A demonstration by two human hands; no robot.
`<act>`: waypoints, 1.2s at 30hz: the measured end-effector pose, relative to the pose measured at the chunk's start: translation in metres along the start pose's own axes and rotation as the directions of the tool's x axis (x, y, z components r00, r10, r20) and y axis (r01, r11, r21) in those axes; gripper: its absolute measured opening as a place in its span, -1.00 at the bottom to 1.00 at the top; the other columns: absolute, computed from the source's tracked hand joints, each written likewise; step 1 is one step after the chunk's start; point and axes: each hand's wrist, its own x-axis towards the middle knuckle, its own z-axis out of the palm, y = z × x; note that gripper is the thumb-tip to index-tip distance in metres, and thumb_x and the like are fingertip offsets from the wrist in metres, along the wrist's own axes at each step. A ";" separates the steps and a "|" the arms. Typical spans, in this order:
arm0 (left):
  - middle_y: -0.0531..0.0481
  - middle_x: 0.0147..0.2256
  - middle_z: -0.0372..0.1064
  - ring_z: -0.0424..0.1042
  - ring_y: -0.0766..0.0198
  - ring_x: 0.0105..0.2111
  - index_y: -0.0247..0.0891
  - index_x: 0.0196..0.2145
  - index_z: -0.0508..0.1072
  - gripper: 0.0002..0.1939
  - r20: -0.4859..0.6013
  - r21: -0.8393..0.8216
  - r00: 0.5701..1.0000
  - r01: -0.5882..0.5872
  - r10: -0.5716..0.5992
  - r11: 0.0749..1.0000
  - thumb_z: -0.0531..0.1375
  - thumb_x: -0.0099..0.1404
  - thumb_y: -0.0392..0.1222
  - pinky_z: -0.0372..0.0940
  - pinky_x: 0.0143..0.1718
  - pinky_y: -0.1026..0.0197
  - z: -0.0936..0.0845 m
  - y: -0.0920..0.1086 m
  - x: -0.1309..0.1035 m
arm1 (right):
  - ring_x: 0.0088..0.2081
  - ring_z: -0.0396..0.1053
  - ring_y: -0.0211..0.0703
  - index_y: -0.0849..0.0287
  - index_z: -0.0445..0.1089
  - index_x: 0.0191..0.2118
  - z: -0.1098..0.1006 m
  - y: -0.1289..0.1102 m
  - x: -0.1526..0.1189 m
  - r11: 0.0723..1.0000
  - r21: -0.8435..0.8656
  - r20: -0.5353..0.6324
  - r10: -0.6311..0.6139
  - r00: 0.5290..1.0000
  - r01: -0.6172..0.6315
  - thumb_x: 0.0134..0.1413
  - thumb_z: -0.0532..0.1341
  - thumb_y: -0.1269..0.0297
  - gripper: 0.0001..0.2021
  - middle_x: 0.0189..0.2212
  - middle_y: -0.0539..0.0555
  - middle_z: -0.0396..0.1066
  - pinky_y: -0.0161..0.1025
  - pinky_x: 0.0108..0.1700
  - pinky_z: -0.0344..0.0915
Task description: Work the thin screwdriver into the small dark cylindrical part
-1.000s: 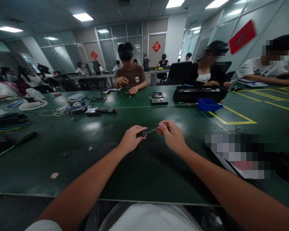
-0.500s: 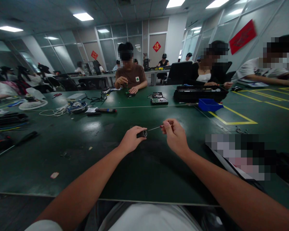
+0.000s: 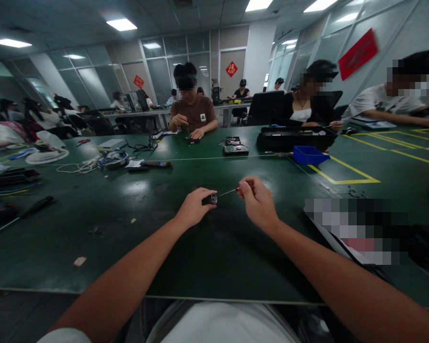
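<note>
My left hand (image 3: 193, 207) pinches a small black cylindrical part (image 3: 210, 199) with a silvery end face, held a little above the dark green table (image 3: 128, 228). My right hand (image 3: 257, 202) grips a small screwdriver (image 3: 236, 190) with a reddish handle. Its thin metal shaft points left, with the tip at the part's end face. Both forearms reach out from the bottom of the view.
A blue tray (image 3: 309, 155) and a black case (image 3: 295, 138) stand at the back right, beside yellow floor-tape lines (image 3: 346, 174). Circuit boards (image 3: 235, 146), cables (image 3: 82, 166) and tools lie at the back left. Several other people work across the table. A blurred-out object (image 3: 350, 228) lies at my right.
My right hand and the screwdriver have shifted slightly, the handle rising a little. The left hand keeps the black part almost still.
</note>
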 end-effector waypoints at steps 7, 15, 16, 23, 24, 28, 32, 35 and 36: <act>-0.10 -0.01 0.47 0.45 0.09 0.00 -0.16 0.06 0.53 -0.54 0.004 0.023 1.000 -0.017 0.017 1.000 0.35 0.19 -0.34 0.29 0.12 -0.03 0.002 -0.004 0.001 | -0.34 0.46 -0.07 0.05 0.33 -0.21 0.000 0.000 -0.001 0.999 -0.038 0.067 -0.032 0.997 0.035 0.34 0.06 0.10 -0.81 -0.40 0.05 0.49 -0.14 -0.25 0.30; -0.10 -0.01 0.48 0.45 0.10 0.01 -0.17 0.06 0.53 -0.54 0.001 0.021 1.000 0.003 -0.003 1.000 0.36 0.18 -0.33 0.29 0.13 -0.01 0.002 -0.004 0.002 | -0.38 0.45 -0.03 0.05 0.33 -0.26 -0.001 -0.001 0.004 0.981 -0.192 0.061 -0.006 0.998 0.018 0.31 0.07 0.16 -0.83 -0.44 0.06 0.47 -0.14 -0.33 0.21; -0.10 -0.02 0.48 0.45 0.10 0.01 -0.16 0.05 0.54 -0.55 -0.003 0.018 1.000 0.007 -0.007 1.000 0.35 0.18 -0.34 0.29 0.12 -0.01 0.001 -0.003 0.002 | -0.38 0.44 -0.03 0.05 0.33 -0.26 -0.001 0.000 0.004 0.980 -0.197 0.054 -0.005 0.999 0.016 0.31 0.07 0.16 -0.83 -0.44 0.06 0.48 -0.14 -0.33 0.21; -0.09 -0.02 0.48 0.45 0.11 0.01 -0.15 0.05 0.54 -0.55 -0.007 0.017 1.000 0.007 -0.007 1.000 0.36 0.19 -0.33 0.29 0.13 -0.01 0.001 -0.005 0.001 | -0.37 0.44 -0.05 0.05 0.33 -0.24 -0.002 -0.001 0.002 0.990 -0.140 0.018 -0.007 1.000 0.009 0.32 0.06 0.13 -0.82 -0.44 0.05 0.47 -0.15 -0.32 0.22; -0.09 -0.02 0.47 0.44 0.11 0.01 -0.14 0.05 0.54 -0.55 -0.005 0.017 1.000 0.001 -0.001 1.000 0.36 0.19 -0.32 0.29 0.13 -0.01 0.002 -0.007 0.001 | -0.36 0.44 -0.05 0.05 0.33 -0.23 -0.002 -0.002 0.002 0.994 -0.111 0.012 -0.019 1.000 0.020 0.33 0.06 0.12 -0.82 -0.42 0.05 0.48 -0.15 -0.31 0.24; -0.08 -0.02 0.47 0.44 0.10 0.01 -0.12 0.06 0.54 -0.54 -0.004 0.016 1.000 -0.002 0.002 1.000 0.35 0.19 -0.34 0.29 0.13 -0.01 0.002 -0.007 0.001 | -0.32 0.47 -0.07 0.05 0.32 -0.20 -0.002 -0.005 -0.001 0.998 -0.020 0.047 -0.058 0.997 0.059 0.34 0.06 0.11 -0.82 -0.37 0.05 0.50 -0.15 -0.25 0.30; -0.08 -0.03 0.47 0.45 0.11 0.00 -0.14 0.04 0.55 -0.54 -0.001 0.021 1.000 0.005 -0.005 1.000 0.36 0.17 -0.35 0.29 0.12 0.00 0.002 -0.004 0.001 | -0.31 0.48 -0.07 0.05 0.33 -0.19 -0.001 -0.004 -0.001 0.997 -0.047 0.122 -0.059 0.991 0.065 0.35 0.06 0.12 -0.83 -0.38 0.04 0.50 -0.16 -0.26 0.30; -0.08 -0.04 0.47 0.45 0.11 -0.02 -0.14 0.05 0.55 -0.54 0.005 0.032 1.000 -0.003 0.003 0.999 0.36 0.18 -0.34 0.29 0.12 0.00 0.003 -0.006 0.001 | -0.34 0.47 -0.07 0.05 0.34 -0.20 -0.001 -0.003 0.000 0.994 -0.094 0.133 -0.046 0.990 0.059 0.34 0.06 0.14 -0.82 -0.39 0.04 0.50 -0.16 -0.28 0.27; -0.08 -0.04 0.47 0.45 0.11 -0.01 -0.14 0.05 0.55 -0.54 0.008 0.034 1.000 -0.005 0.005 0.999 0.36 0.17 -0.34 0.29 0.12 0.00 0.004 -0.007 0.001 | -0.35 0.47 -0.08 0.05 0.34 -0.21 -0.001 -0.003 0.000 0.993 -0.105 0.129 -0.046 0.991 0.060 0.34 0.06 0.14 -0.82 -0.40 0.04 0.50 -0.16 -0.29 0.27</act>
